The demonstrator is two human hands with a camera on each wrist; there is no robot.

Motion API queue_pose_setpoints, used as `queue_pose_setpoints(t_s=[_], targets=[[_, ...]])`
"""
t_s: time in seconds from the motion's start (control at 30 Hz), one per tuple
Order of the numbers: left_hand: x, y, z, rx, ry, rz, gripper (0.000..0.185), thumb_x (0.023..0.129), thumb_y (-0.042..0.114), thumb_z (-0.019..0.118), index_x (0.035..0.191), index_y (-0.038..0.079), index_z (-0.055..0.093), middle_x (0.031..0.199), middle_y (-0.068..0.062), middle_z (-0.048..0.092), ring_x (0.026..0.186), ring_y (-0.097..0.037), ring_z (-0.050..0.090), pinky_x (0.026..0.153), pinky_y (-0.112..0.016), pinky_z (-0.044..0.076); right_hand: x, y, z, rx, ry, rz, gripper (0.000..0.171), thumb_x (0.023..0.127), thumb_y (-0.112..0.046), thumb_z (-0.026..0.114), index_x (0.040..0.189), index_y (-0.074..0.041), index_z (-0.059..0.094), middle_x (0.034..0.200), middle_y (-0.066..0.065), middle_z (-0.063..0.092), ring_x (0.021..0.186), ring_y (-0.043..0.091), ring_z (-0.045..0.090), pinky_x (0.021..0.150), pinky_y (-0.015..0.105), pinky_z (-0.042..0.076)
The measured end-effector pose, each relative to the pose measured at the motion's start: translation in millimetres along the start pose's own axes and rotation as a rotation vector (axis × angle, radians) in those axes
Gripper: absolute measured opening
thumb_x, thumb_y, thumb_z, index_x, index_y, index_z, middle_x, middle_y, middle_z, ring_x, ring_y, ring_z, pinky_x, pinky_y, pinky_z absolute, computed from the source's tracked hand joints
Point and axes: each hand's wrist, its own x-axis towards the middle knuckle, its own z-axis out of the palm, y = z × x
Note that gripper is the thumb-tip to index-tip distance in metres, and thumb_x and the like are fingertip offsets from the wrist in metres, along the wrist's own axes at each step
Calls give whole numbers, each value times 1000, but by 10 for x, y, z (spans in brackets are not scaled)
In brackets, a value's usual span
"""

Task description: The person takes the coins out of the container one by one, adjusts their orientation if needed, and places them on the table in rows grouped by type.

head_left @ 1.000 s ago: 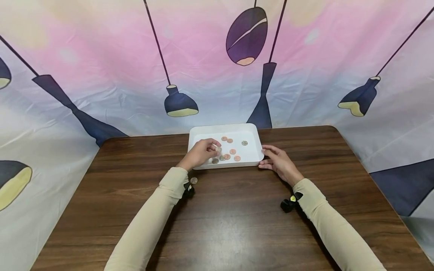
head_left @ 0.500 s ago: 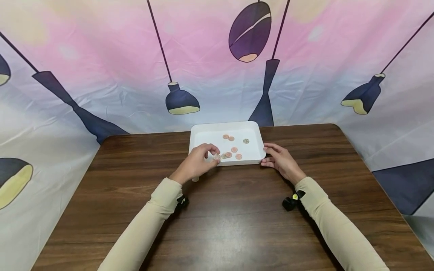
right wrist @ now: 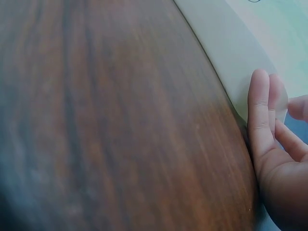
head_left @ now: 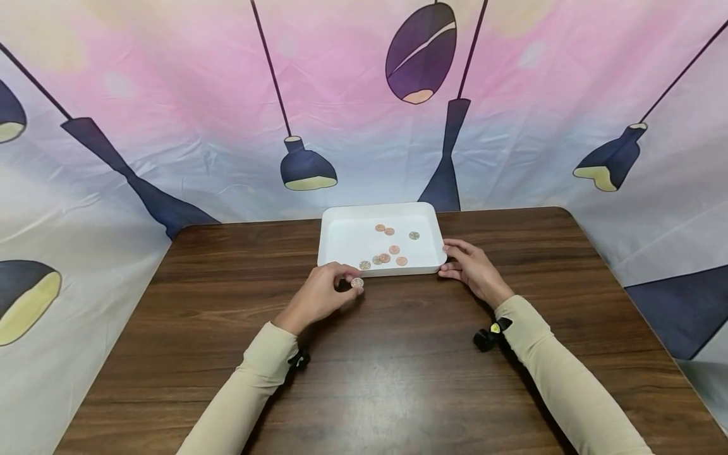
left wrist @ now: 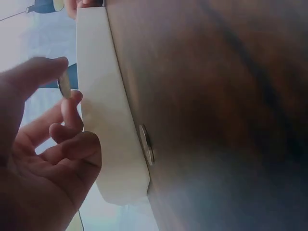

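My left hand [head_left: 318, 294] pinches a silver coin [head_left: 357, 282] between thumb and fingertips, just in front of the white tray [head_left: 347, 230]. In the left wrist view the pinched coin [left wrist: 64, 85] is seen nearly edge-on. On the table beside the tray wall lies more coin metal [left wrist: 147, 144], either one coin or two overlapping; the left hand hides it in the head view. My right hand [head_left: 473, 270] touches the tray's near right corner, with straight fingers [right wrist: 260, 96] along its wall. Several copper coins [head_left: 394, 250] and a few silver coins [head_left: 414, 235] lie in the tray.
The tray stands at the far edge of a dark wood table [head_left: 387, 366], close to a hanging cloth [head_left: 364, 158] printed with lamps. A small black device [head_left: 485, 340] is strapped at the right wrist, another [head_left: 299, 359] at the left.
My left hand has drawn the silver coin from over the tray toward me, past its front wall. It now covers the spot where a loose coin lay. The right hand stays at the corner.
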Motion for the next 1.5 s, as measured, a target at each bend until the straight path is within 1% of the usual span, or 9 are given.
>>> queue_pose_setpoints(t_s=[0.23,0.47,0.7,0.83,0.97,1.1,1.2,1.33,1.5], targets=[[-91,-26,-44,-21,-19,-45,6,94,20,83,96,16,80,81,7,64,72,-8,55,65,-22,49,9,-16,46,0,-5,2,54,113,-20,53,161,0,38,115,14,56,75,11,68,78,27,65],[-103,-13,33,-42,-45,-155,17,93,17,84,107,7,82,76,8,67,70,-6,59,67,-23,53,-3,-10,34,-17,6,10,55,113,-21,53,161,0,37,119,15,53,76,11,67,79,26,65],[-95,56,146,-76,-63,-253,17,96,12,80,111,5,80,77,5,66,72,-9,59,68,-26,53,-27,20,-3,-17,10,15,55,112,-21,54,161,0,38,118,15,54,77,11,68,81,27,65],[-82,75,177,-68,-75,-249,19,99,12,76,115,4,79,80,5,68,73,-8,60,68,-26,52,-20,14,13,-18,13,11,56,112,-23,56,161,-1,39,118,14,55,77,11,68,81,28,65],[-67,86,201,4,-89,-218,20,101,13,74,119,4,79,80,6,68,72,-7,58,68,-25,51,-12,1,15,-18,14,14,56,112,-24,56,161,-2,39,118,14,55,77,11,68,80,27,65],[-63,105,190,93,-81,-185,21,97,10,78,118,7,81,76,8,68,69,-6,58,67,-26,53,-8,-14,10,-21,13,14,56,112,-24,55,161,-3,39,120,15,54,77,11,68,80,27,65],[-53,121,166,119,-82,-159,22,93,9,83,115,8,83,72,8,68,67,-5,60,68,-28,55,-14,-26,3,-22,10,12,56,113,-24,54,161,-2,38,121,16,53,77,10,68,80,26,65],[-33,130,148,121,-90,-144,19,92,9,84,110,7,83,74,7,71,70,-5,62,69,-29,57,-16,-32,-2,-18,9,14,56,113,-23,54,161,-2,38,121,16,53,77,10,68,80,26,65],[-18,111,173,94,-75,-164,9,91,7,84,100,7,82,77,5,73,72,-6,64,71,-30,58,-20,-10,2,-9,9,25,57,112,-24,56,161,-2,39,118,15,55,77,10,68,80,26,65]])
